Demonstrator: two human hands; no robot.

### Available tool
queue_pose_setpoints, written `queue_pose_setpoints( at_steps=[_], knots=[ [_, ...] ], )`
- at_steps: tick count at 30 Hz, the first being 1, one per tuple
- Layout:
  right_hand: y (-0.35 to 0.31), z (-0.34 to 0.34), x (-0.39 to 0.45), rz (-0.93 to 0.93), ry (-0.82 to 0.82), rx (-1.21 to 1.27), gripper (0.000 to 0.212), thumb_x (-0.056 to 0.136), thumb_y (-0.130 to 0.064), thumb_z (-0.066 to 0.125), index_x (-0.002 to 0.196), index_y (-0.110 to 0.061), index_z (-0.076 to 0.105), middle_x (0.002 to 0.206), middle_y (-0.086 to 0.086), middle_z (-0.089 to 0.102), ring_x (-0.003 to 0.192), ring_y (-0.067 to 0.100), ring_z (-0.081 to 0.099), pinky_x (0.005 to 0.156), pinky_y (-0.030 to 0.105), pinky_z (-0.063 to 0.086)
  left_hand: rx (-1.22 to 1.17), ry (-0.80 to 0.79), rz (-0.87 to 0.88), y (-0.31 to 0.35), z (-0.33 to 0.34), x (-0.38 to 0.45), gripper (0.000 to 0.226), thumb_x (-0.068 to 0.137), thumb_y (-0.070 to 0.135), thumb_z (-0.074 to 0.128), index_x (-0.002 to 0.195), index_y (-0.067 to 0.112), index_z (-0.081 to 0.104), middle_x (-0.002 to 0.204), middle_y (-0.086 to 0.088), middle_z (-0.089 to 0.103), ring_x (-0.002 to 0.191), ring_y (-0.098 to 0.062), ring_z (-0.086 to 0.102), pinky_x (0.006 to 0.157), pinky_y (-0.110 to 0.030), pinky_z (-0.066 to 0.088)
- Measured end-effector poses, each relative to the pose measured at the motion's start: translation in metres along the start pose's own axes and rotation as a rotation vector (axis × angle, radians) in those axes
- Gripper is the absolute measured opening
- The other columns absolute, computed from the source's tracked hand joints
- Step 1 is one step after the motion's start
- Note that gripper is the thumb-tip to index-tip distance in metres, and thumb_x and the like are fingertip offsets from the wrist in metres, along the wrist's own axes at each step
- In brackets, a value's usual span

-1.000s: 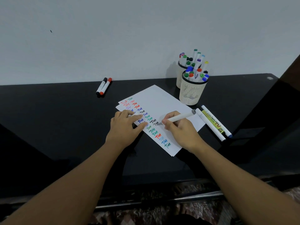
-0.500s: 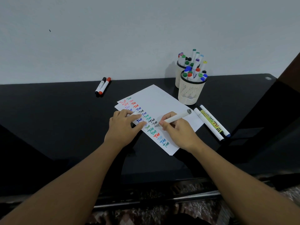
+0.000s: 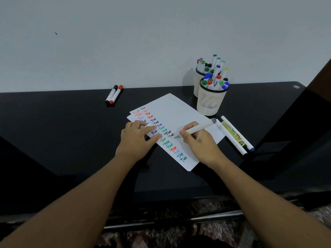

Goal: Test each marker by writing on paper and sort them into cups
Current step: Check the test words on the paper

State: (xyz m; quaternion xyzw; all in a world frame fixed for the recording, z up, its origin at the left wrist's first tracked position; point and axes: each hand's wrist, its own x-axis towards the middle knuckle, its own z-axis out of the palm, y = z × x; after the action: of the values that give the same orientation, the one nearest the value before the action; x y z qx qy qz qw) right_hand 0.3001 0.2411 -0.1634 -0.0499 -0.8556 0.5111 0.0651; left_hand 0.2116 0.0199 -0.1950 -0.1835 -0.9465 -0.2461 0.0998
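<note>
On the black table [image 3: 53, 133] the paper [image 3: 180, 113] lies slantwise, pressed flat by the left hand [image 3: 137, 140], whose curled fingers seem to hold a white cap. The right hand [image 3: 198, 142] grips the marker [image 3: 198, 128]: tip low-left on the sheet, tail pointing far-right toward the near cup [image 3: 210, 102], nearest that hand.

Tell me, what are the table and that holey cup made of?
The table looks like glossy black glass or lacquer, since it mirrors the arms. The front cup looks like cream plastic mesh with a dark rim, though painted metal is possible.
</note>
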Motion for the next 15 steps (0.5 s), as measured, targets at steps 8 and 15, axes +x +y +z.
queue_pose_setpoints(
  at_steps=[8,15],
  knots=[
    [0.0004,0.0011,0.0006,-0.027,0.008,-0.041,0.008,0.105,-0.035,0.056,0.103,-0.028,0.060,0.088,-0.006,0.067,0.088,0.012,0.064,0.083,0.033,0.052,-0.005,0.004,0.002,-0.0002,0.0003,-0.0003,0.047,0.092,0.063,0.058,0.132,0.038,0.066,0.132,0.010,0.051,0.125,-0.014,0.036,0.110,-0.040,0.031],
    [0.0005,0.0010,0.0002,-0.028,0.020,-0.036,0.009,0.105,-0.035,0.056,0.101,-0.028,0.058,0.086,-0.008,0.065,0.086,0.011,0.062,0.081,0.032,0.051,-0.019,0.016,0.003,-0.0010,0.0005,-0.0008,0.047,0.090,0.064,0.059,0.129,0.039,0.067,0.130,0.011,0.052,0.124,-0.014,0.037,0.109,-0.040,0.031]
  ],
)
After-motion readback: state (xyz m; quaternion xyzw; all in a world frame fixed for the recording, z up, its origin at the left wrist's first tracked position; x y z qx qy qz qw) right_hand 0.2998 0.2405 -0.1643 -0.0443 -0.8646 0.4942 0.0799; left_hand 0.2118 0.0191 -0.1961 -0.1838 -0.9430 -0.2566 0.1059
